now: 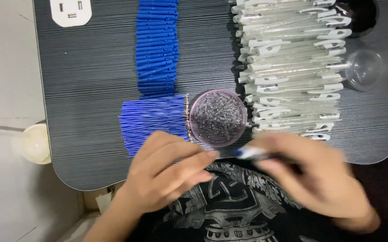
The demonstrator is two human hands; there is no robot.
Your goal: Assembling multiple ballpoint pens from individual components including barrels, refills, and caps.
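Grip: right hand (312, 177) closed around blurred blue-tipped pen (252, 153), long axis horizontal, tip pointing left toward left hand (167, 172), whose pinched fingertips' contents cannot be told; ridged dark table (91, 76).

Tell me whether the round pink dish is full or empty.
Filled, not empty: the pink dish holds a layer of tiny grey pieces covering its whole bottom. How deep the layer is cannot be told.

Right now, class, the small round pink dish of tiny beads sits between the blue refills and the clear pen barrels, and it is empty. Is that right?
Not quite. The head view shows the pink dish full of tiny clear beads, not empty. It does sit between the blue refills and the clear pen barrels.
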